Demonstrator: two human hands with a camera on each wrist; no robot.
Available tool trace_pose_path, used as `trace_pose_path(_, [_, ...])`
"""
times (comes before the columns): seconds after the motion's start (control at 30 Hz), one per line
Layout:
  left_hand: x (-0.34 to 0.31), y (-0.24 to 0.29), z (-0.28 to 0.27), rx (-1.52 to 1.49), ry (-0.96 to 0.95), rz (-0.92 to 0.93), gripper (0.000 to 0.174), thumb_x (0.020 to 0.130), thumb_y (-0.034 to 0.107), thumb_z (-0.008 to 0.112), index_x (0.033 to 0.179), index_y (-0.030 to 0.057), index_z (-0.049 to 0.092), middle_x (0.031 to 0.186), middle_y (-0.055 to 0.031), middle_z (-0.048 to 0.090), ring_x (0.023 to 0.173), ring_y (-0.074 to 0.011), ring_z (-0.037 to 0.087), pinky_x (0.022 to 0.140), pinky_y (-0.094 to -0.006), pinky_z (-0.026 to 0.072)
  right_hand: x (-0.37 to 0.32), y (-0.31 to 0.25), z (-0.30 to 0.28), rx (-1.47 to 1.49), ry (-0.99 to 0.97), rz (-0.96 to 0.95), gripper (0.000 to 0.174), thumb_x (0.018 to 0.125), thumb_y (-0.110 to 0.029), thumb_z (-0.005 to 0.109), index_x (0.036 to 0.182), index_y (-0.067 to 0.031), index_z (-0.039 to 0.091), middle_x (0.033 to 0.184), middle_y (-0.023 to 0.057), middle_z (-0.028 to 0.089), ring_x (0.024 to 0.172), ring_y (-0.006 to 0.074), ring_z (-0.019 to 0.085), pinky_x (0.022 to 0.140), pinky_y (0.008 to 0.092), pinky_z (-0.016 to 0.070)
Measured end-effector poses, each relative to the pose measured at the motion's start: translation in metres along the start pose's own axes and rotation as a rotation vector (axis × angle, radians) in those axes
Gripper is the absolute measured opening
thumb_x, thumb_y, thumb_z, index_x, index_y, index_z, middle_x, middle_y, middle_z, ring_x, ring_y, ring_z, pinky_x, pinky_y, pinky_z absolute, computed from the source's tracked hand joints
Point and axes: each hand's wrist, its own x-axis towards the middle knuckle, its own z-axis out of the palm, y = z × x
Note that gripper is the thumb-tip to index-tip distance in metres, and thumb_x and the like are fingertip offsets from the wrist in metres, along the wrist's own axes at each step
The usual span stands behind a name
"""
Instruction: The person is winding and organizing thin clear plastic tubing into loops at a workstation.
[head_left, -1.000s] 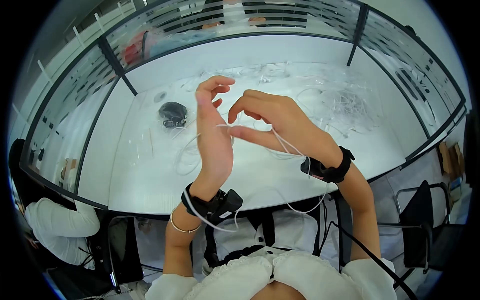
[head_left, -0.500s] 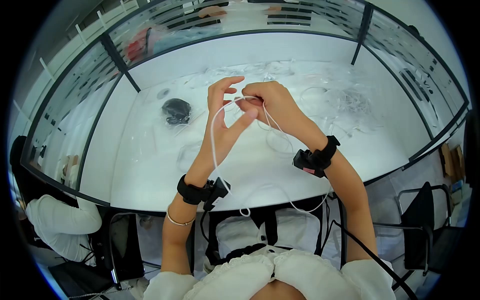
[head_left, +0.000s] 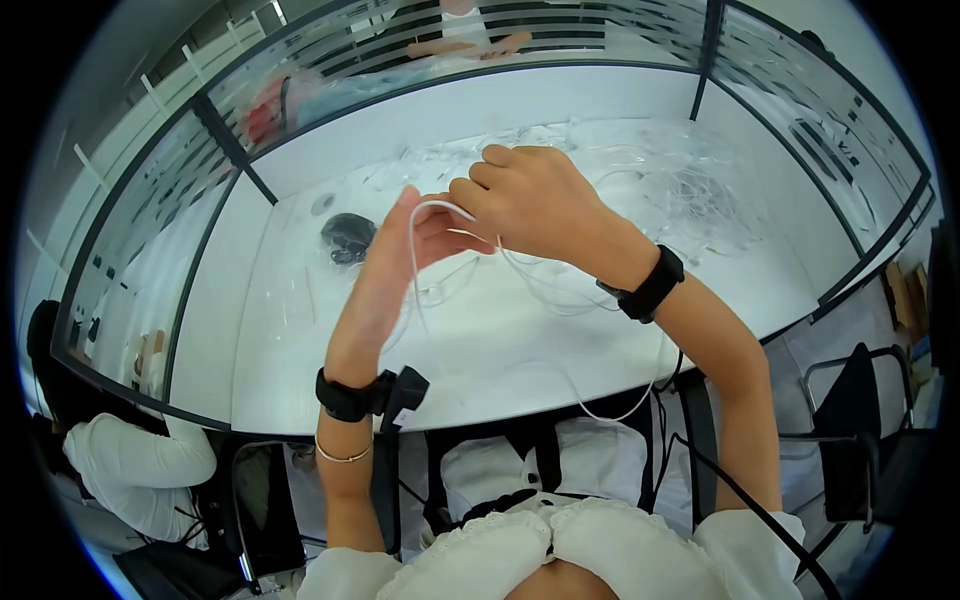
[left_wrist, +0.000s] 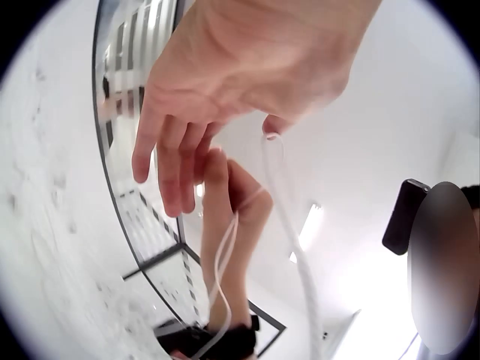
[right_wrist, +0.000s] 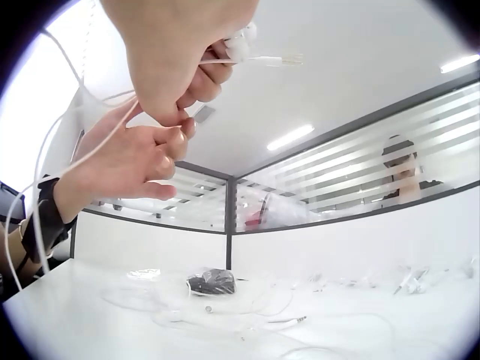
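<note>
My right hand point(head_left: 545, 200) is curled around a bundled part of white wired earphones. In the right wrist view, white earbuds point(right_wrist: 238, 49) and a plug point(right_wrist: 271, 59) stick out of that fist. A white cable point(left_wrist: 306, 279) arches from the fist across my left hand point(head_left: 392, 268) and hangs down in loops. The left wrist view shows this cable draped over the left thumb, while the other left fingers reach loosely beside the right fist. Both hands are raised above the white table point(head_left: 480, 370).
A dark object in clear plastic point(head_left: 349, 238) lies at the table's left. Tangled white cables point(head_left: 700, 205) lie on the right, and small clear bags run along the back. Low white partitions with glass tops surround the table. Cable also hangs over the front edge.
My right hand has turned its back upward and closed around the earphones. My left hand has moved left and down, its thumb now lifting the cable into an arch.
</note>
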Motion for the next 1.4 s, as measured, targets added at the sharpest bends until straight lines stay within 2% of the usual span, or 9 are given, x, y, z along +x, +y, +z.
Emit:
trace_pose_path(0.13, [0.003,0.023,-0.013,0.291,0.01,-0.04,0.067,0.099,0.05,0.021,0.112,-0.0041,0.058,0.106,-0.0161,0.065,0.101,-0.0274,0.061,0.1,-0.0379,0.0386,-0.005,0.009,-0.008,-0.101,-0.144,-0.06,0.017,0.073,-0.019,0.068,0.067,-0.0101,0.055,0.057,-0.0006,0.052,0.062,0.015,0.055,0.049,0.0264,0.0434])
trace_pose_path(0.27, [0.01,0.028,-0.011,0.597,-0.229,0.008,0.045,0.097,0.038,0.046,0.107,-0.0035,0.06,0.095,-0.0112,0.065,0.09,-0.0174,0.062,0.089,-0.0296,0.0433,-0.004,0.01,-0.003,-0.137,-0.1,-0.162,0.017,0.069,-0.017,0.069,0.069,-0.0101,0.053,0.056,-0.0013,0.048,0.059,0.0136,0.052,0.049,0.0252,0.0418])
trace_pose_path(0.4, [0.007,0.005,-0.001,0.352,-0.101,-0.149,0.034,0.098,0.031,0.048,0.086,0.001,0.057,0.068,0.0016,0.047,0.057,-0.0054,0.04,0.054,-0.0211,0.0352,-0.002,0.006,-0.001,-0.138,-0.05,-0.096,0.015,0.066,-0.014,0.068,0.072,-0.0094,0.054,0.062,-0.0009,0.049,0.059,0.0137,0.052,0.05,0.0249,0.0416])
trace_pose_path(0.5, [0.001,-0.005,0.007,0.247,0.076,-0.144,0.033,0.099,0.03,0.046,0.085,0.0022,0.056,0.064,0.0042,0.042,0.053,-0.0041,0.029,0.047,-0.0214,0.0267,-0.004,0.006,0.005,-0.108,-0.045,-0.031,0.017,0.066,-0.013,0.068,0.076,-0.0087,0.055,0.071,0.0002,0.051,0.061,0.0141,0.053,0.05,0.0249,0.043])
trace_pose_path(0.87, [0.007,-0.035,0.032,0.78,0.317,0.289,0.019,0.096,0.019,0.049,0.101,0.0015,0.055,0.063,-0.0088,0.053,0.053,-0.0198,0.043,0.054,-0.0301,0.0375,-0.02,-0.001,0.032,0.074,-0.09,0.141,0.014,0.068,-0.013,0.069,0.071,-0.0085,0.056,0.064,0.0022,0.052,0.062,0.0183,0.057,0.048,0.0289,0.0438])
trace_pose_path(1.0, [0.008,-0.034,0.042,0.791,0.275,0.308,0.021,0.092,0.014,0.053,0.108,0.0002,0.051,0.085,-0.0081,0.059,0.064,-0.0166,0.053,0.062,-0.0293,0.0426,-0.02,0.003,0.039,0.034,-0.056,0.171,0.012,0.072,-0.015,0.066,0.065,-0.0109,0.058,0.064,0.0025,0.055,0.064,0.0181,0.058,0.05,0.0297,0.0444])
trace_pose_path(1.03, [0.008,-0.033,0.043,0.749,0.246,0.185,0.019,0.089,0.007,0.056,0.106,0.0013,0.049,0.093,-0.0038,0.057,0.089,-0.0126,0.057,0.076,-0.027,0.0452,-0.02,0.004,0.04,0.005,-0.039,0.159,0.012,0.073,-0.015,0.066,0.065,-0.0109,0.058,0.064,0.0026,0.056,0.064,0.018,0.058,0.051,0.0301,0.0446])
trace_pose_path(1.17, [0.023,-0.057,0.03,0.221,0.146,0.314,0.01,0.09,0.005,0.051,0.098,0.0044,0.044,0.096,-0.0092,0.059,0.088,-0.0163,0.06,0.083,-0.0302,0.0461,-0.017,0.01,0.036,-0.01,0.018,0.128,0.014,0.074,-0.017,0.065,0.065,-0.0098,0.058,0.064,0.0039,0.058,0.067,0.0194,0.058,0.052,0.0326,0.0441])
trace_pose_path(1.4, [0.018,-0.038,0.03,-0.14,0.047,0.048,0.024,0.094,0.02,0.049,0.112,0.0041,0.048,0.112,-0.0139,0.059,0.106,-0.022,0.058,0.097,-0.0371,0.0412,-0.001,0.024,0.014,0.272,-0.141,0.441,0.012,0.075,-0.016,0.062,0.067,-0.007,0.058,0.058,0.01,0.056,0.057,0.0293,0.056,0.051,0.0372,0.0422])
